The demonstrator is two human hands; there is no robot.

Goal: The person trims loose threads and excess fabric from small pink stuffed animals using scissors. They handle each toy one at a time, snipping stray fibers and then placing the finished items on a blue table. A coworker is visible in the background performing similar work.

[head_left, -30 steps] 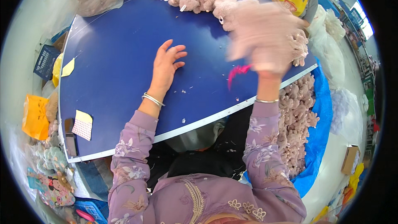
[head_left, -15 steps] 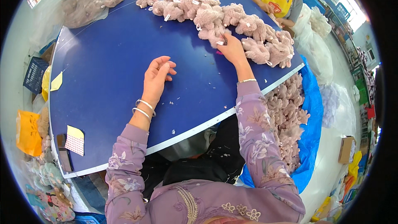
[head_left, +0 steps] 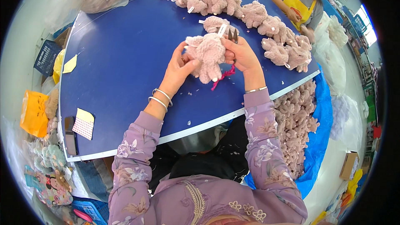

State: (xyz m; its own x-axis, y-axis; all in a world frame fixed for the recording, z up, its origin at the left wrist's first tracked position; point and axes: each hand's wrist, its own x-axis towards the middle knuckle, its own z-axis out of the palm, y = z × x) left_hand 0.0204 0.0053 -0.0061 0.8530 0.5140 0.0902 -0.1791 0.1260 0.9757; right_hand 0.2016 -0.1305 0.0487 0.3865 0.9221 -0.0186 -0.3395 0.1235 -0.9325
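Above the blue table a fluffy pinkish plush toy point(head_left: 206, 56) hangs between my two hands. My left hand point(head_left: 177, 68) grips its left side, fingers closed on the plush. My right hand point(head_left: 243, 56) is closed around small dark thread snips point(head_left: 232, 36), whose points stick up past the fingers; its thumb and fingertips also touch the toy's right side beside a white label point(head_left: 222, 30). A braided magenta cord point(head_left: 223, 76) dangles below the right hand. Just behind lies another plush toy point(head_left: 213, 23), partly hidden. Several similar toys point(head_left: 254, 14) form a curved row beyond.
A blue sack point(head_left: 323, 112) full of plush toys stands at the table's right edge. At the far right another person point(head_left: 298, 8) in a yellow apron works. A sticker sheet point(head_left: 84, 123) and a dark flat object point(head_left: 70, 135) lie at the left corner.
My right hand has brought a plush toy from the row back toward me. My left hand, empty before, has moved right and closed on it. The view has shifted slightly.
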